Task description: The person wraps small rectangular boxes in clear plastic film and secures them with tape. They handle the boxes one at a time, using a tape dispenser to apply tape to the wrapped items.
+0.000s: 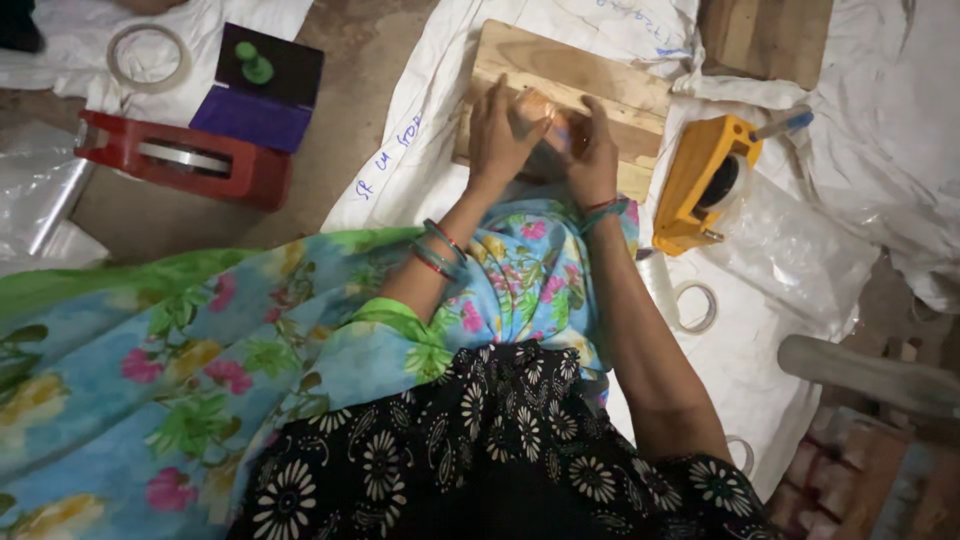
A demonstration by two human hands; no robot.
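Nearest the camera is the person's lap: a black cloth with white flower prints [480, 460] and, over the knees, a blue and green floral cloth [200, 350]. Both forearms reach forward from it, with bangles at each wrist.

The landmark is a wooden board [620, 95] lying on white sacking [420, 160] on the floor, ahead of the knees. Over the near edge of the board, the left hand [500, 140] and the right hand [592, 152] meet around a small object wrapped in clear shiny film [540, 115], orange-brown inside. The left hand's fingers curl over its left side and the right hand's fingers press its right side, so both are closed on it; what the object is cannot be told.

Right of the board sits a yellow tape dispenser [705, 180], with a pen [785, 124] just behind it, clear plastic bags [790, 250] beside it, and a roll of clear tape [697, 305] nearer the person.

Left of the board, well apart, stands a red tape dispenser [180, 160]. Behind that lies a purple ink pad with a green-handled stamp [255, 62] on it, and another tape roll [148, 55] farther left.
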